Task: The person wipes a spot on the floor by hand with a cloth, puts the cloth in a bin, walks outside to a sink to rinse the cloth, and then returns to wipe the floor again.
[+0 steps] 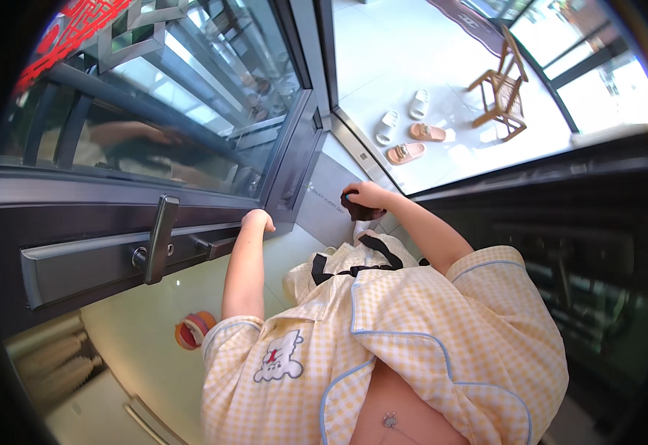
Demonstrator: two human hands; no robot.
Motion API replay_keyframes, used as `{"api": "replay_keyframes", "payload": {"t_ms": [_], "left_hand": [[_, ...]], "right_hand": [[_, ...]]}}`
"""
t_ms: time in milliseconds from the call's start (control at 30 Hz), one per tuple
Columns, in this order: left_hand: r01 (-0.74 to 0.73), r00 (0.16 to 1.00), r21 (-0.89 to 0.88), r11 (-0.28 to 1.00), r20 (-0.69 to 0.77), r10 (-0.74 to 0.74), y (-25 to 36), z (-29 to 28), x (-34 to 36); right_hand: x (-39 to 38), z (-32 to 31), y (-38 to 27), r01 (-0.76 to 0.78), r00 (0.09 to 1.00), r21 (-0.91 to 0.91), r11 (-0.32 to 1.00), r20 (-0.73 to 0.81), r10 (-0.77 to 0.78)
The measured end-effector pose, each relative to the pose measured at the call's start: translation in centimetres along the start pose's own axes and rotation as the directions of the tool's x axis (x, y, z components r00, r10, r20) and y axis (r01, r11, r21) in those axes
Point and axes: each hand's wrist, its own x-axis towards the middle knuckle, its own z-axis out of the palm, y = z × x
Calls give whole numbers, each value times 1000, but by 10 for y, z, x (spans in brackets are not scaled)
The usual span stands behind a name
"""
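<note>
One left hand (pixel 258 220) at the door (pixel 285 167), grip unclear; right hand (pixel 368 195) closed on dark-brown item (pixel 364 213).

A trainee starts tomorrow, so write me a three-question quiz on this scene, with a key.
1. How many slippers lie on the white floor at the upper right?
2. True or false: the left hand is on the dark brown item.
3. What is the upright lever handle mounted on?

Key:
1. Four: two whitish, two orange-pink.
2. False; the right hand is on it, fingers curled over its top.
3. The dark door with the glass pane.
</note>
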Motion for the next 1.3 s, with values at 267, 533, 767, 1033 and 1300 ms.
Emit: {"api": "replay_keyframes", "payload": {"t_ms": [267, 533, 767, 1033, 1300], "left_hand": [[111, 989, -179, 977, 121, -90, 15, -2, -34], [-145, 861, 62, 987, 500, 95, 58, -68, -60], [-656, 713, -254, 711, -517, 474, 176, -279, -103], [-863, 287, -503, 37, -430, 856, 288, -403, -177], [-849, 181, -473, -237, -680, 711, 334, -452, -179]], "right_hand": [[71, -80, 56, -24, 1000, -48, 999, 13, 25], [75, -143, 90, -122, 990, 78, 989, -58, 126], [90, -198, 157, -220, 730, 553, 803, -453, 512], [107, -302, 140, 219, 627, 950, 221, -310, 715], [140, -391, 148, 134, 852, 976, 171, -202, 483]]}}
